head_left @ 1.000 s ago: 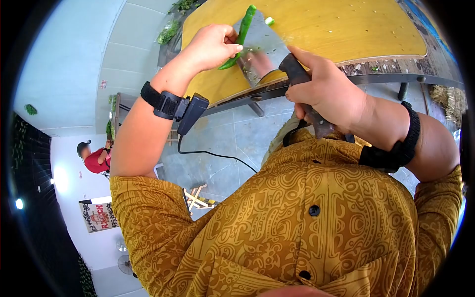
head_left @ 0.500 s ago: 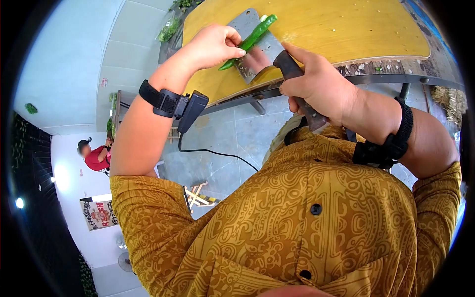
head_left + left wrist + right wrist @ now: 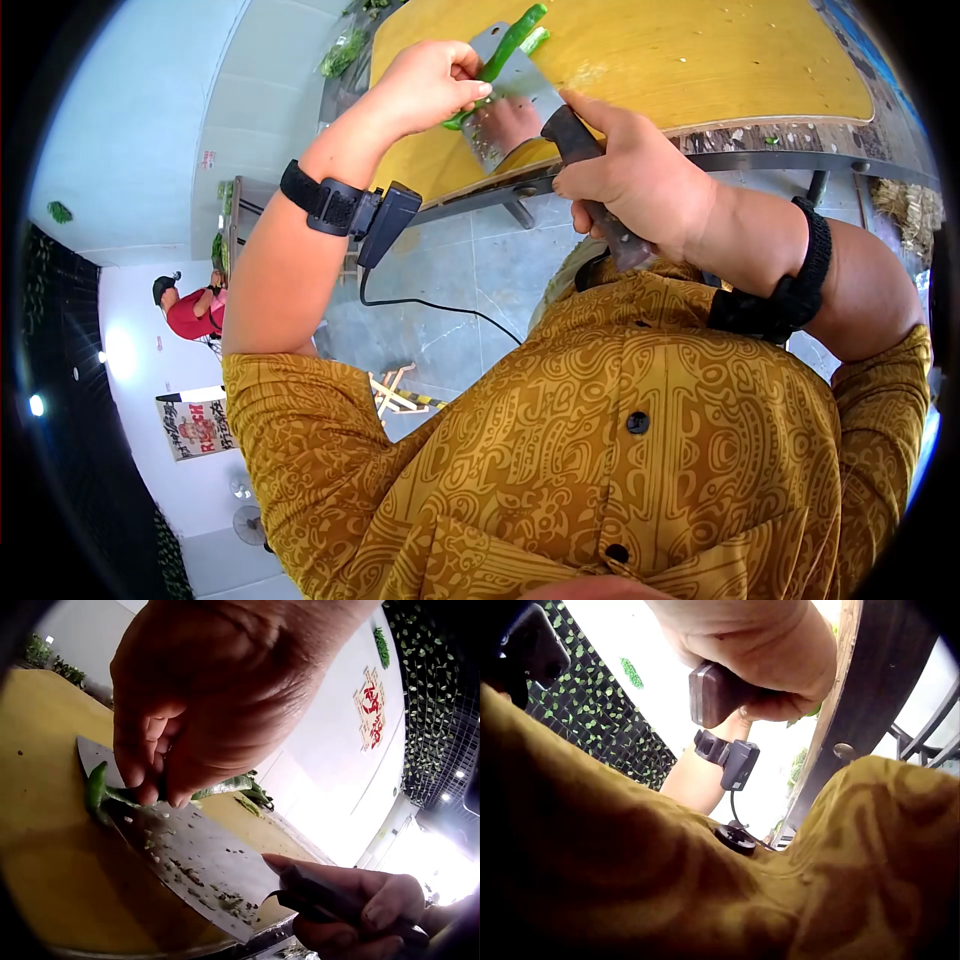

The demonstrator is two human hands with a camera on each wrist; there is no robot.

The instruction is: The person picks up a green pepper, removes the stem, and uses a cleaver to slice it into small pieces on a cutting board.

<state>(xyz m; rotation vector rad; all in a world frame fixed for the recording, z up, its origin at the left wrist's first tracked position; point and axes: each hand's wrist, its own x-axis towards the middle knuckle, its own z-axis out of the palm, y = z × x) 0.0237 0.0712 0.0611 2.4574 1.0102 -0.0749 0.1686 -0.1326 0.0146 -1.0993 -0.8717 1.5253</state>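
Indoor food-preparation area, exact type indeterminate; indicators: yellow cutting board (image 3: pixel 710 60), cleaver (image 3: pixel 528 88), green pepper (image 3: pixel 513 42); tiled floor (image 3: pixel 440 265); wall poster (image 3: pixel 197 431); fan (image 3: pixel 250 524); leaf-studded black grid (image 3: pixel 604 724).

The green pepper (image 3: pixel 516 40) was long, slim, glossy and slightly bent, pinched between the fingers and thumb of my left hand (image 3: pixel 425 88); it slanted across the broad face of the cleaver (image 3: pixel 518 108), reaching past the blade on either side; a shorter green piece (image 3: pixel 537 41) lay just beside its far end; the cleaver, wide grey metal with a hole near a far corner, had its dark handle (image 3: pixel 572 134) gripped in my right hand (image 3: pixel 645 185); green and pale bits (image 3: pixel 235 905) dotted its face.
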